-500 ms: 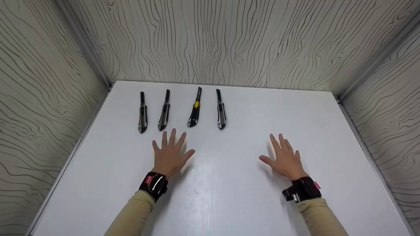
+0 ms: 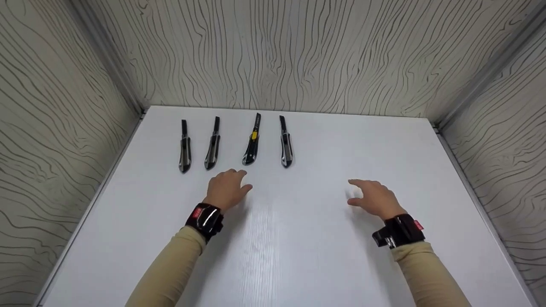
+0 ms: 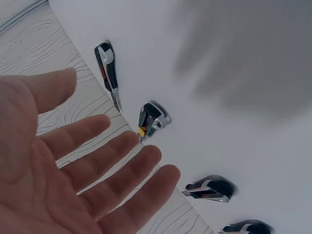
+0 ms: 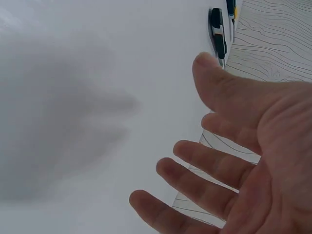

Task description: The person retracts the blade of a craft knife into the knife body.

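Observation:
Several utility knives lie in a row near the back of the white table [image 2: 307, 238], blade ends pointing away from me. From left to right they are a grey-and-black knife [image 2: 185, 154], a second grey-and-black knife [image 2: 212, 152], a black knife with a yellow slider [image 2: 251, 149] and another grey-and-black knife [image 2: 287, 150]. Just in front of the middle two hovers my left hand [image 2: 225, 189], holding nothing, its fingers loosely bent. My right hand [image 2: 377, 198] is raised over the table's right half, also holding nothing, thumb apart from the bent fingers.
Wood-patterned panels stand behind the table [image 2: 273, 55] and along both sides, with grey metal posts [image 2: 104, 59] at the corners. Each wrist wears a black strap [image 2: 205, 218]. Shadows of the hands fall on the tabletop.
Both hands have lifted, and their spread fingers have bent in. The right hand has shifted slightly to the right. The knives lie as before.

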`<state>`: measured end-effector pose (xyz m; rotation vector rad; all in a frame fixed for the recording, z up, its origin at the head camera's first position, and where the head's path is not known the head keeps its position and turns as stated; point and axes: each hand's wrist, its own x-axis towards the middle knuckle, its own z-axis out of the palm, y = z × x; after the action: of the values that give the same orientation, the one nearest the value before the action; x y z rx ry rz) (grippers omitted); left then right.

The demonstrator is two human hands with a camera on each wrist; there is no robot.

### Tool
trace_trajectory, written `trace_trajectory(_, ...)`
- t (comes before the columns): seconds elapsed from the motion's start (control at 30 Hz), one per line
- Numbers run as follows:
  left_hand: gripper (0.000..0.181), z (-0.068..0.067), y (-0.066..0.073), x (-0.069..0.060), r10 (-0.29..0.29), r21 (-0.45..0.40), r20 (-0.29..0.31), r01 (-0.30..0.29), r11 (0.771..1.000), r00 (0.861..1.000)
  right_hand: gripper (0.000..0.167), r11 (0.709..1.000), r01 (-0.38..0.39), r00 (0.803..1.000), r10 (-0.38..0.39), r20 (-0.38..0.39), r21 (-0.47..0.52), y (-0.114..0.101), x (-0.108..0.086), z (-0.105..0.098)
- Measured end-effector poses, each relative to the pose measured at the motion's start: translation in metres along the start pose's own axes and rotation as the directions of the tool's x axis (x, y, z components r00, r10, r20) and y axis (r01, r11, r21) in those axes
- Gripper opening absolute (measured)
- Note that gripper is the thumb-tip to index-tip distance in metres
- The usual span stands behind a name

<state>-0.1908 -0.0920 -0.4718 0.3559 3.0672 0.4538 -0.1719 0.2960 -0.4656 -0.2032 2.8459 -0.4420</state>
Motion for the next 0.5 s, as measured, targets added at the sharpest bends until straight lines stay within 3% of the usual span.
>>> trace_trajectory(0.27, 0.036, -0.009, 0.02, 0.021, 0.018, 0.002, 0.074, -0.018, 1.0, 0.997, 0.048, 1.0, 0.015, 1.0, -0.015, 0.027, -0.023, -0.006, 0.01, -0.01)
trace_trajectory(0.5, 0.037, -0.006, 0.035, 0.042, 0.024, 0.018, 0.092, -0.026, 1.0, 0.996, 0.049, 0.999, 0.011, 1.0, -0.01, 0.028, -0.033, -0.015, 0.017, -0.011)
